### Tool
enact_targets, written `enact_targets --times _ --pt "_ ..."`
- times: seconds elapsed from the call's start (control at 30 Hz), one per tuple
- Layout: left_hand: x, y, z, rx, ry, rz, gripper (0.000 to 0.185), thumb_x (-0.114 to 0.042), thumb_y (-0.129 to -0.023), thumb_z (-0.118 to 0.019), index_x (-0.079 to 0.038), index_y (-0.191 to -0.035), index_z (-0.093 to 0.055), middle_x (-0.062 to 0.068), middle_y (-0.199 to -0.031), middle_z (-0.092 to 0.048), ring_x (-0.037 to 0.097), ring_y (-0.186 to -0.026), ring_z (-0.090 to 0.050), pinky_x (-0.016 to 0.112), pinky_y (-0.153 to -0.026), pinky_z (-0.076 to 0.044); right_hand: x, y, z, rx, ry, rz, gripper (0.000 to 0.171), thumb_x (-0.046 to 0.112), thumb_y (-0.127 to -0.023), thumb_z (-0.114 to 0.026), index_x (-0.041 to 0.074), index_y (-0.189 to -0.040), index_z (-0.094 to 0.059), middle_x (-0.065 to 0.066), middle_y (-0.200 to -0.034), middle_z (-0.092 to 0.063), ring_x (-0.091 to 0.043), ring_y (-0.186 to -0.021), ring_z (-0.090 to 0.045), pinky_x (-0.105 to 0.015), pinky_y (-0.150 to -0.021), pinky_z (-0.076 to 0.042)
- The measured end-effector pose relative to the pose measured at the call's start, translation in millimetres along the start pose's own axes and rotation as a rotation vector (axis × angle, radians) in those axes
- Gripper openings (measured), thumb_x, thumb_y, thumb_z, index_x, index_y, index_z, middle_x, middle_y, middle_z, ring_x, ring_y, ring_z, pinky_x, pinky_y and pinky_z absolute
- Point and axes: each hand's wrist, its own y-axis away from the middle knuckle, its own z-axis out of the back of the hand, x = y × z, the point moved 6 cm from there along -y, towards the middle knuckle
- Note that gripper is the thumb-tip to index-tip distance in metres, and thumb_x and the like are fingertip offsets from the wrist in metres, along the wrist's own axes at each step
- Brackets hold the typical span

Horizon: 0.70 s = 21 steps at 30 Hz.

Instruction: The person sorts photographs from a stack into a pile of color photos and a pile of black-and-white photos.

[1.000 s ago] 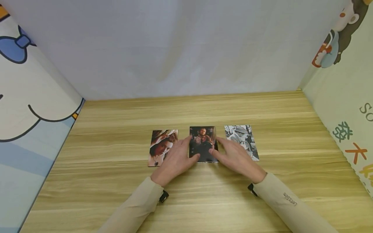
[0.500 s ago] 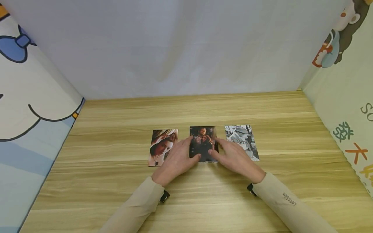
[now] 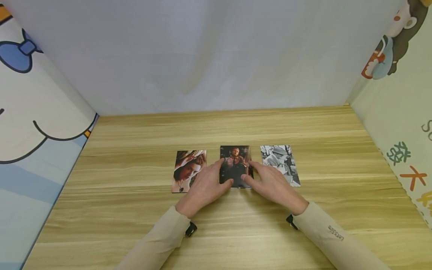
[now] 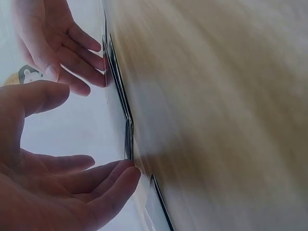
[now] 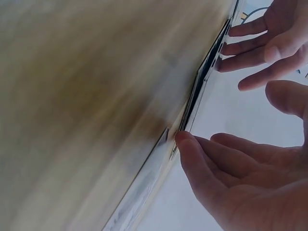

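Observation:
Three photo cards lie in a row on the table in the head view. A dark photo card [image 3: 235, 167] is in the middle, and the wrist views show several thin layers stacked there. My left hand [image 3: 206, 187] touches its left edge with relaxed fingertips, thumb held apart near the lower corner. On the other side, my right hand [image 3: 275, 185] touches the right edge, its thumb over the card's lower right part. The left hand partly covers a brown-toned photo card [image 3: 185, 170]. Behind the right hand lies a black-and-white photo card [image 3: 281, 159], partly hidden.
The wood-grain table [image 3: 233, 240] meets a pale cloth wall [image 3: 216, 67] at the back. Cartoon-printed panels, a left panel [image 3: 50, 97] and a right panel [image 3: 388, 112], stand along the sides. Both wrists carry black straps under beige sleeves.
Almost nothing differs. Both hands stay at the middle card's sides, with only tiny shifts of the thumbs; the cards keep their places.

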Motion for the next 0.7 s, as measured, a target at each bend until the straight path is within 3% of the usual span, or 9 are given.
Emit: enact_targets --times 0.27,0.43,0.7 --pt "0.8 2.5 2.7 -0.038 0.038 0.019 0.072 -0.034 -0.096 -0.071 0.0 -0.154 -0.044 0.022 -0.145 -0.058 0.039 -0.129 -0.059 0.054 -0.105 -0.05 -0.6 3.8 3.1 -0.028 -0.024 -0.021 0.063 0.038 -0.101 -0.063 -0.004 -0.147 -0.052 -0.027 -0.125 -0.069 -0.043 -0.111 -0.068 -0.055 -0.088 -0.057" --pt "0.7 5.3 6.6 -0.075 0.089 0.03 0.067 -0.028 -0.097 -0.072 -0.003 -0.153 -0.047 0.021 -0.134 -0.066 0.035 -0.116 -0.067 0.051 -0.091 -0.057 -2.3 5.0 4.1 -0.03 -0.088 -0.026 0.061 0.034 -0.103 -0.062 -0.004 -0.149 -0.05 -0.027 -0.122 -0.07 -0.041 -0.109 -0.071 -0.055 -0.09 -0.058" --pt "3.0 8.5 11.9 -0.196 0.171 -0.01 0.055 -0.013 -0.096 -0.073 -0.002 -0.146 -0.055 0.018 -0.132 -0.068 0.028 -0.102 -0.075 0.042 -0.081 -0.063 -1.5 7.7 7.7 -0.081 -0.154 0.001 0.055 0.024 -0.103 -0.064 -0.007 -0.147 -0.051 -0.024 -0.136 -0.063 -0.032 -0.105 -0.074 -0.053 -0.095 -0.057"
